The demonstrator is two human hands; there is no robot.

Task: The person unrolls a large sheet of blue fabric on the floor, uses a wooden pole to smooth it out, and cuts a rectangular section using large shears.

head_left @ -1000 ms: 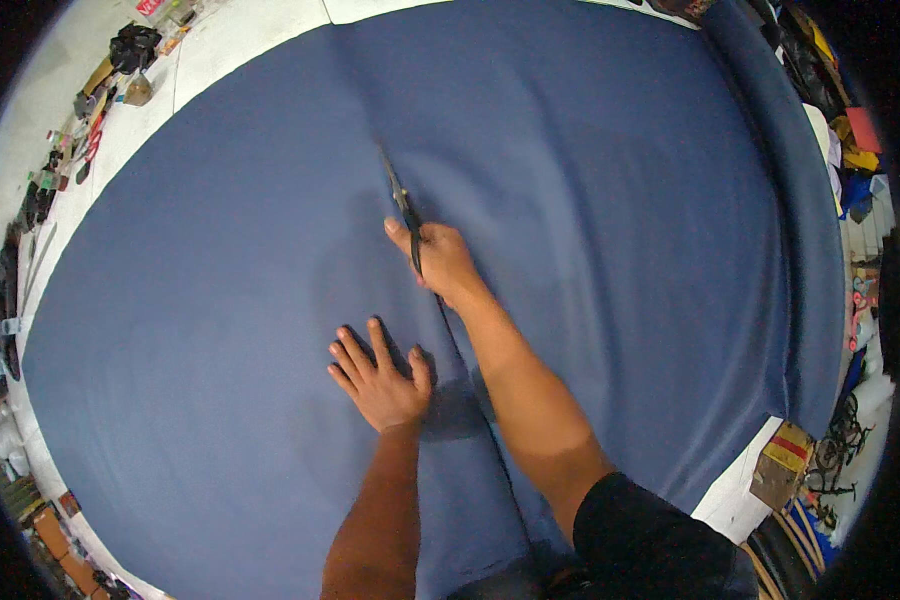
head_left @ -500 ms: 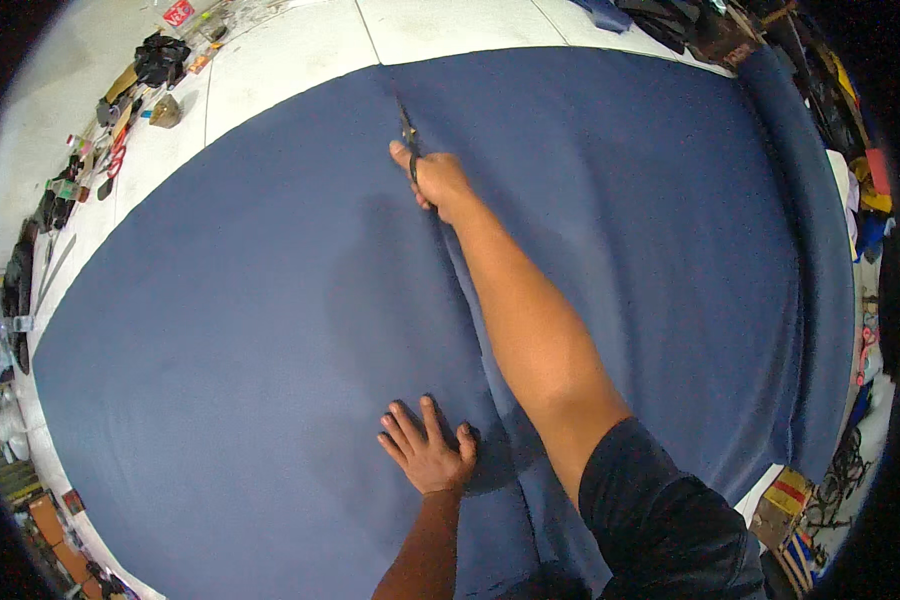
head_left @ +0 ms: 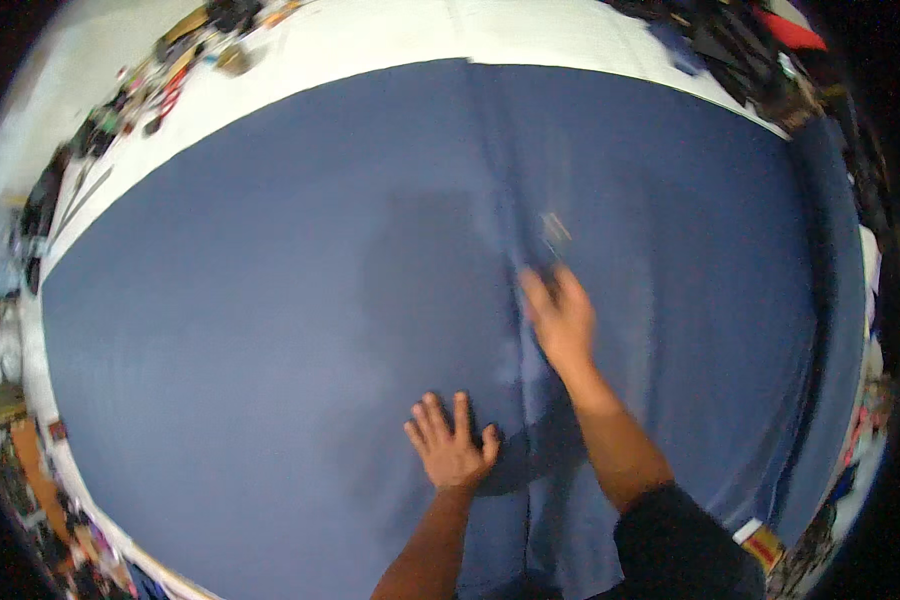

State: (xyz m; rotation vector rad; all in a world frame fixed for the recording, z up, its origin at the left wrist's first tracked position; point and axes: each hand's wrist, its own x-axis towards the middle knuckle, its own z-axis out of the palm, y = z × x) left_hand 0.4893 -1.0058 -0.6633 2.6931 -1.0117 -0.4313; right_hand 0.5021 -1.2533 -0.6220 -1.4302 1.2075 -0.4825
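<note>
A large sheet of dark blue woven fabric (head_left: 270,330) lies spread flat over a white work table (head_left: 390,40), filling most of the view, with the white tabletop showing only as a band from ten o'clock round to one o'clock. The person's left hand (head_left: 450,447) sits low in the scene, at about six o'clock from the centre, fingers spread and palm pressed flat on the cloth, holding nothing. The right hand (head_left: 560,320) is just right of centre, at about one o'clock from the left hand and a little apart from it; it is blurred by motion, closed around the handles of a pair of metal scissors (head_left: 553,235) whose blades point away toward twelve o'clock. The scissors lie along a faint line or slit in the cloth that runs from the top edge down between the two hands; whether the blades are open or closed is too blurred to tell. The right forearm runs down to five o'clock, ending in a black sleeve (head_left: 685,545). A jumble of small tools and clutter (head_left: 160,90) lines the table edge at ten to eleven o'clock, and dark heaped items (head_left: 730,40) sit at one o'clock
</note>
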